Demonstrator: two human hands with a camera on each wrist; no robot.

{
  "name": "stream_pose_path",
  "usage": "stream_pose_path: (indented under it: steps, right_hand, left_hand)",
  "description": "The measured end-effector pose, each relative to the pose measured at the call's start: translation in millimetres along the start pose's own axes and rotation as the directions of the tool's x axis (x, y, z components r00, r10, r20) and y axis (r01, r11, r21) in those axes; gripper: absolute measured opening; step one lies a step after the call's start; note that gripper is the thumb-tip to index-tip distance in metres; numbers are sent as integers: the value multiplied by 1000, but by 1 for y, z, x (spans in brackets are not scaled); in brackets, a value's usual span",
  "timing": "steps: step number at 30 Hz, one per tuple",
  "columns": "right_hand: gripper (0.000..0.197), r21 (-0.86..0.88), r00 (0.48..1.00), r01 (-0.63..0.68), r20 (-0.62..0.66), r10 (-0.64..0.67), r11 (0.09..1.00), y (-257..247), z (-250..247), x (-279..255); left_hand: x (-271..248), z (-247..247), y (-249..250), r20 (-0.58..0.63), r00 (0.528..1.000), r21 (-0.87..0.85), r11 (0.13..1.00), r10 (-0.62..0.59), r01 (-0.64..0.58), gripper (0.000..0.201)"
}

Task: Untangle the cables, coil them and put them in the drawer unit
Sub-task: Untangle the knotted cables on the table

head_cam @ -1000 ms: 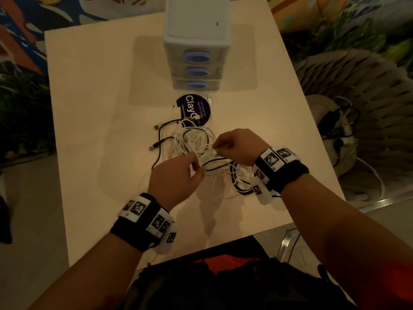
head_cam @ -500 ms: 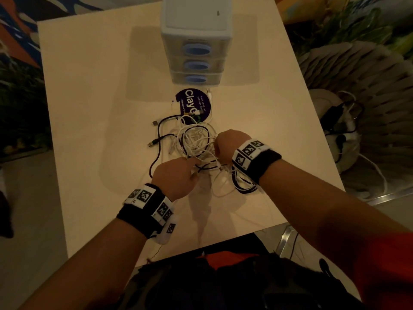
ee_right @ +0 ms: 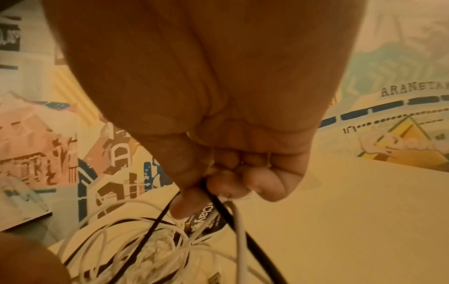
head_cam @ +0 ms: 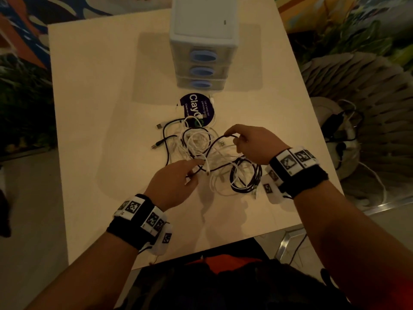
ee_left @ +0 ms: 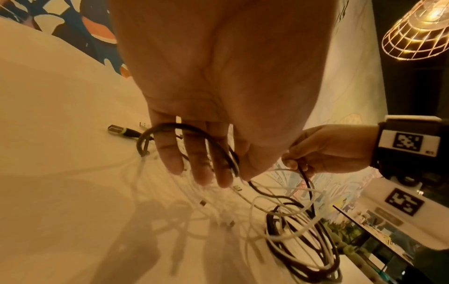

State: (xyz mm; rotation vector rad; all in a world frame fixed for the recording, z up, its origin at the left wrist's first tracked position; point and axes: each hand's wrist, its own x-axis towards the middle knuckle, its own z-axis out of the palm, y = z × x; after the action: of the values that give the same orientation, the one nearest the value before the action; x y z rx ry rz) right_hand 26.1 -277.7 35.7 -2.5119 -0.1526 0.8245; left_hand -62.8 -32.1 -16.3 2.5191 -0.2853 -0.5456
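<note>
Cables [head_cam: 202, 151]: tangled heap, black and white, on table [head_cam: 93, 108] before drawer unit [head_cam: 202, 41]. Right hand [head_cam: 252, 143]: pinches black and white strands. Left hand [head_cam: 173, 183]: fingers pinch black strand.

A pale bench [head_cam: 93, 108] fills the middle of the head view. A round dark purple sticker [head_cam: 190, 104] with white lettering lies on it at centre. A ribbed cardboard form [head_cam: 357, 90] sits at right, painted murals [head_cam: 33, 23] at upper left, and a wire-cage lamp [ee_left: 417, 28] glows at upper right of the left wrist view
</note>
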Motion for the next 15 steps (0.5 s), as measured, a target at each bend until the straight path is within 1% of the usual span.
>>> stream_pose_path:
  steps: [1, 2, 4, 5, 6, 7, 9, 10, 11, 12, 13, 15]
  right_hand:
    - [30, 30, 1000, 10, -19, -10, 1000, 1, -1, -4]
    - [31, 50, 999, 25, -40, -23, 998, 2, -2, -7]
    - [27, 68, 995, 61, -79, -56, 996, 5, -3, -12]
    - [24, 80, 993, 74, -94, -66, 994, 5, -3, -14]
    - [22, 94, 992, 84, -105, -74, 992, 4, -3, -17]
    - [21, 108, 990, 96, -112, -84, 989, 4, -3, -20]
    - [19, 130, 986, 124, -126, -108, 984, 1, -5, -26]
    - [17, 138, 985, 135, -130, -117, 981, 1, -6, -28]
    - [15, 143, 984, 140, -129, -122, 980, 1, -8, -31]
    - [12, 144, 985, 139, -126, -121, 980, 2, -9, -32]
    - [9, 143, 985, 138, -126, -120, 980, 4, -9, -34]
    - [6, 145, 982, 150, -138, -130, 978, 10, -10, -38]
  left_hand:
    - [1, -1, 1, -52, 998, -21, 999, 34, -35, 34]
    - [2, -3, 3, -130, 989, -41, 996, 72, -78, 29]
    - [7, -7, 10, -314, 941, -70, 985, 127, -156, 22]
    - [10, -10, 16, -373, 919, -90, 981, 129, -174, 23]
    - [14, -14, 23, -396, 911, -111, 978, 118, -175, 26]
    - [20, -16, 29, -379, 919, -128, 978, 105, -164, 32]
    - [34, -19, 38, -250, 962, -84, 987, 113, -138, 42]
    - [41, -17, 40, -176, 975, -17, 990, 134, -140, 39]
    - [46, -16, 41, -125, 980, 44, 987, 157, -153, 32]
    - [51, -15, 41, -105, 981, 69, 985, 166, -159, 25]
    - [54, -14, 39, -114, 980, 73, 985, 162, -154, 23]
    - [58, -16, 35, -152, 974, 98, 983, 169, -155, 25]
